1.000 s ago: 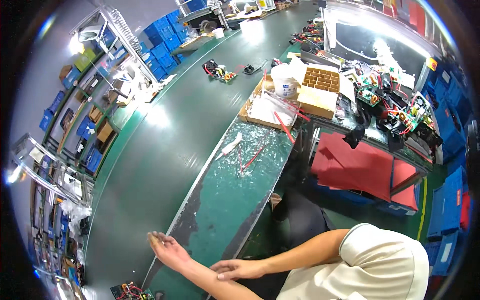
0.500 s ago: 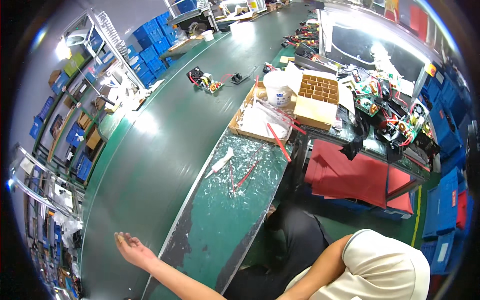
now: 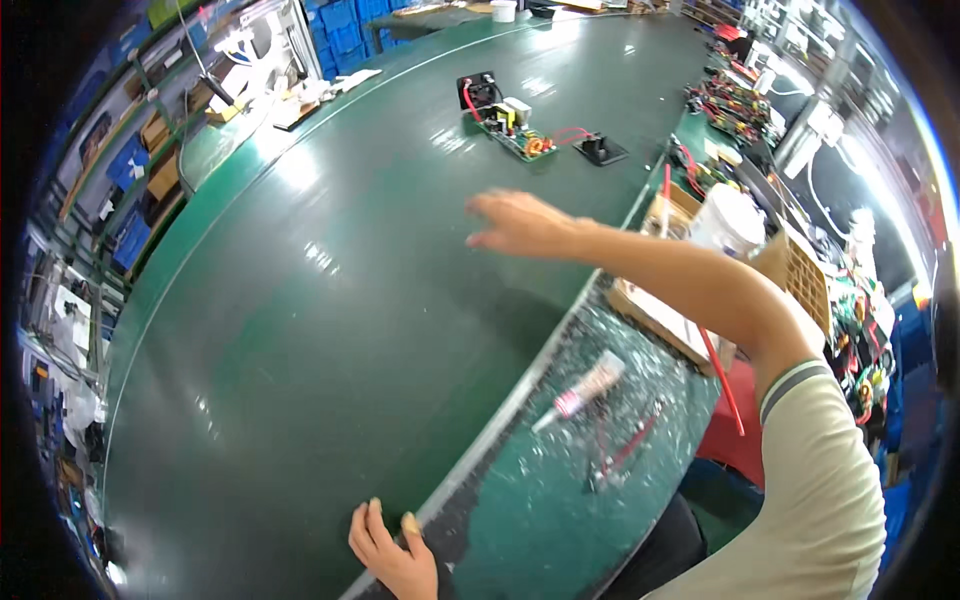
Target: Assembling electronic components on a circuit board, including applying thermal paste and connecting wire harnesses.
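Right grip [image 3: 515, 225] is open, left grip [image 3: 402, 562] loosely spread at 7 o'clock; both look empty. Circuit board [image 3: 517, 132] lies untouched at 12 o'clock; lifting it alone could strain its red wire [image 3: 571, 131] to the black panel [image 3: 601, 150], 1–2 o'clock.

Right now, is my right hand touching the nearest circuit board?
Apart: the head view shows bare green surface between your right hand and the circuit board.

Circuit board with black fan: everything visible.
The green circuit board lies on the green belt, beyond and apart from the right hand. It carries yellow and whitish blocks and a coppery coil. A squarish black fan sits at its left end, with red wire; more red wire leads right to a black panel.
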Motion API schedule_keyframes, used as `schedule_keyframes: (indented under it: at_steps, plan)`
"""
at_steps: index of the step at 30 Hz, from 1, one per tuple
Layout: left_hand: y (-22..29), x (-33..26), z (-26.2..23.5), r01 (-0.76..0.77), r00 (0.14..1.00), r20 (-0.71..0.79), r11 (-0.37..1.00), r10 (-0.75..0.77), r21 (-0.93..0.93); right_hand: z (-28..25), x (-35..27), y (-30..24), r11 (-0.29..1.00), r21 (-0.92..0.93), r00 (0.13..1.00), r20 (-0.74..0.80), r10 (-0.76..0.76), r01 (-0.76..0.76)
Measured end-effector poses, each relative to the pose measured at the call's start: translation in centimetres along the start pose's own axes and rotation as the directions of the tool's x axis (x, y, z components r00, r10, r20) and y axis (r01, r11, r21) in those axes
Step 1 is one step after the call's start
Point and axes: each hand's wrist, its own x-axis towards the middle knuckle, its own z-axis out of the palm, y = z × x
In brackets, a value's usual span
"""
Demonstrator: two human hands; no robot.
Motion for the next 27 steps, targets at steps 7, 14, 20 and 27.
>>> schedule_keyframes:
  at_steps: [7,14,20,27]
  plan:
    - [-0.2,2.5,-0.1,-0.044,0.998,-0.041,0.994,0.048,0.100,-0.7,17.0,16.6,0.832,0.099,0.759,-0.362,0.541,-0.546]
    - [-0.5,2.5,0.1,0.026,1.000,-0.011,0.998,-0.025,0.060,1.6,23.4,23.0,0.680,0.108,0.680,-0.044,0.732,-0.725]
    - [-0.7,2.9,-0.1,-0.015,0.999,-0.044,0.999,0.018,0.052,0.0,20.5,17.7,0.677,0.117,0.664,-0.136,0.736,-0.727]
    - [-2.5,1.0,1.1,0.000,0.995,-0.100,1.000,0.000,0.005,-9.4,12.6,1.5,0.993,0.113,0.878,-0.471,0.087,-0.037]
